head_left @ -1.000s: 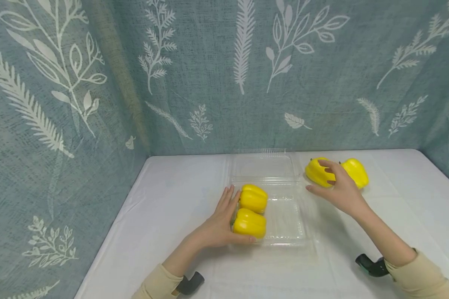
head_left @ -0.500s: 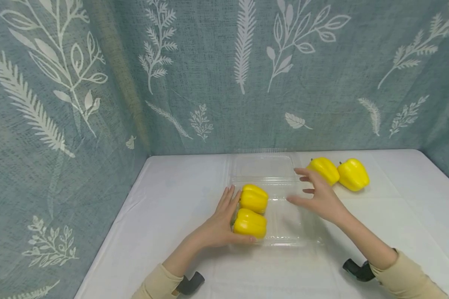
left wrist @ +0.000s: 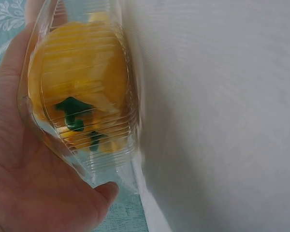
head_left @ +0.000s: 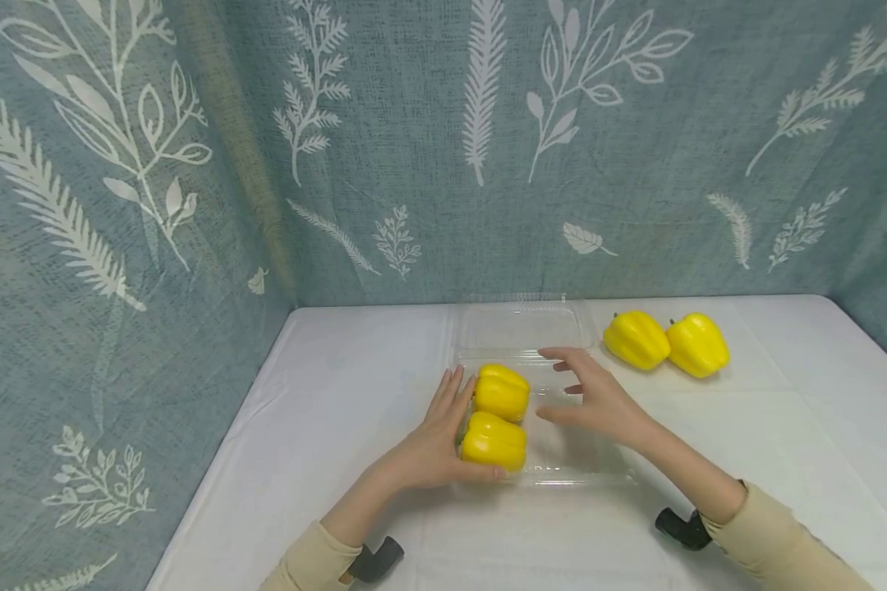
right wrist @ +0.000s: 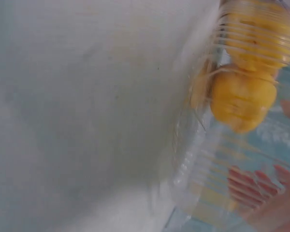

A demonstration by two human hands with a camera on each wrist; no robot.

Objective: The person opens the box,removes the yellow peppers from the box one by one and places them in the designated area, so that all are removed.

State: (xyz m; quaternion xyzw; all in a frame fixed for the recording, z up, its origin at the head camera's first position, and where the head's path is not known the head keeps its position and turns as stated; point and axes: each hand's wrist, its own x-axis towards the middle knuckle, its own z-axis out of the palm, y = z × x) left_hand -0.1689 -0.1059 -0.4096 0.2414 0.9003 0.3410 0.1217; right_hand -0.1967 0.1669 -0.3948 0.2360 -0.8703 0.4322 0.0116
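Two yellow bell peppers lie one behind the other in the left half of a clear plastic clamshell box (head_left: 572, 481): the rear pepper (head_left: 503, 392) and the front pepper (head_left: 494, 442). My left hand (head_left: 434, 450) rests along the box's left side, fingers straight, thumb by the front edge. In the left wrist view, a bell pepper (left wrist: 79, 72) with a dark green stem shows through the ribbed wall. Over the right half of the box hovers my right hand (head_left: 599, 400), fingers parted and holding nothing. The blurred right wrist view shows a bell pepper (right wrist: 242, 99) through the plastic.
The clear lid (head_left: 517, 328) lies folded back behind the box. Two more bell peppers sit at the back right of the white-covered table (head_left: 798, 427), one pepper (head_left: 637, 340) beside the other pepper (head_left: 698, 345). A patterned blue-green curtain (head_left: 414, 148) hangs behind.
My right hand has moved left and toward me, from in front of the two back-right peppers to over the box. The left hand and all the peppers have stayed put.
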